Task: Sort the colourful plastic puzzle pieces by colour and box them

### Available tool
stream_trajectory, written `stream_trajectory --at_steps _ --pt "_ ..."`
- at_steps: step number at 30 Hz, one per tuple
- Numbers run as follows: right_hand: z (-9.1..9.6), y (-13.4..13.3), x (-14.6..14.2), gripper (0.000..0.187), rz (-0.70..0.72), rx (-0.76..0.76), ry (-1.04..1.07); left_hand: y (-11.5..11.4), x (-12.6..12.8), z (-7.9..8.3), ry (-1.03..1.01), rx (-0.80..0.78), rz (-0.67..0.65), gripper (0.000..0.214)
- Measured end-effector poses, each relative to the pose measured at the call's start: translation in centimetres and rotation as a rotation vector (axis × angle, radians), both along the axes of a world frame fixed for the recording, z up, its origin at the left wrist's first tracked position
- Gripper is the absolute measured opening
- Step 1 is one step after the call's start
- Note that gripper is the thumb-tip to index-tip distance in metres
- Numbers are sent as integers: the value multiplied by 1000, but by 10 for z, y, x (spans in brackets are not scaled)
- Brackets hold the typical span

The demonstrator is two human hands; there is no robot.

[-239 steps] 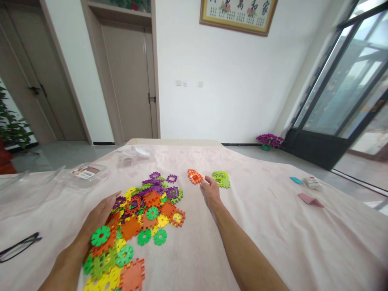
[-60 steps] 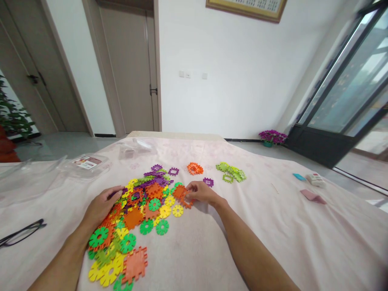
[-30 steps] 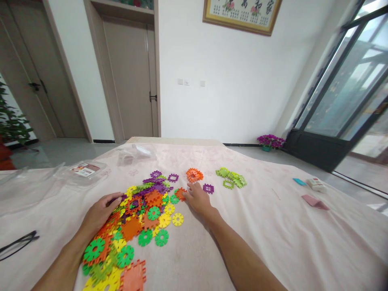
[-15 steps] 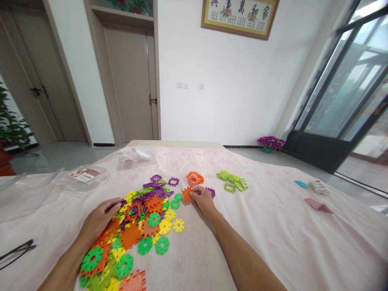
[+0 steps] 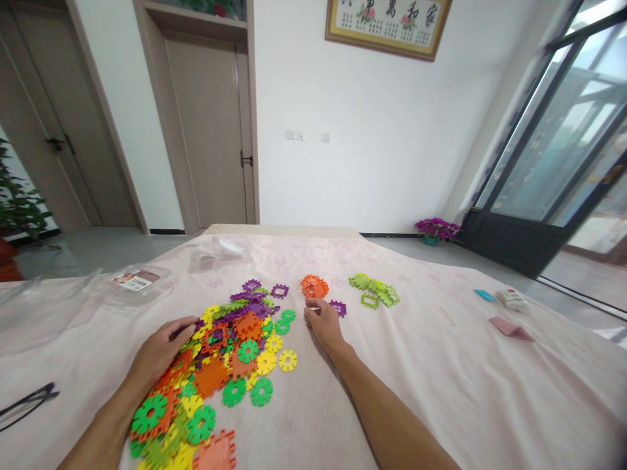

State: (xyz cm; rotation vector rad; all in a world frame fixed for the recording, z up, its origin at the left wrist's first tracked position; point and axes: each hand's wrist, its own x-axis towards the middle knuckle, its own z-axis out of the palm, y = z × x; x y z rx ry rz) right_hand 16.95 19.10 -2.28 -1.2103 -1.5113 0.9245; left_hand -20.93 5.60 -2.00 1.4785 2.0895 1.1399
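A heap of plastic interlocking pieces [image 5: 215, 372], square and round, in orange, green, yellow and purple, spreads over the cloth. My left hand [image 5: 159, 349] rests at its left edge, thumb and forefinger apart, touching the pieces; a purple bit shows by the fingertips. Just below a small group of orange pieces [image 5: 314, 286], my right hand [image 5: 325, 323] hovers with its fingers slightly parted and nothing visible between them. To its right lies a purple square piece [image 5: 338, 309], partly behind the hand. Lime-green pieces [image 5: 377, 290] form a separate group farther right.
Clear plastic containers [image 5: 132, 287] stand on the left of the cloth-covered table [image 5: 416, 391]. Black-framed glasses [image 5: 29, 405] lie at the near left. At the right are a blue item [image 5: 484, 296], a small white box [image 5: 512, 301] and a folded pink cloth [image 5: 511, 328].
The orange piece that was pinched in my right hand has left the fingers and appears to lie with the orange group. My left hand has stayed at the heap.
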Motion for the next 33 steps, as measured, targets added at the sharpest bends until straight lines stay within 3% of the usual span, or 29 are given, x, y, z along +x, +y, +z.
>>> stream_trajectory --at_steps 5,12,17,21,24,27,30,33 --pt "13 -17 -7 31 161 273 -513 -1 0 0 -2 -2 13 56" --pt "34 -36 -19 45 252 315 -816 -2 2 2 -31 -27 13 58" --pt "37 -36 -16 32 249 269 -763 -4 5 6 -34 -6 14 56" --pt "29 -29 -14 25 196 208 -650 -4 6 6 -31 -12 7 57" --pt "18 -19 -11 12 169 126 -475 -4 4 6 -18 -24 6 58" --pt "11 -6 -2 10 231 79 -244 -4 3 6 -8 -32 10 58" --pt "14 5 14 12 290 -19 -98 -2 3 5 -1 -32 14 57" --pt "24 11 32 10 263 -99 -151 -1 2 3 2 -24 11 57"
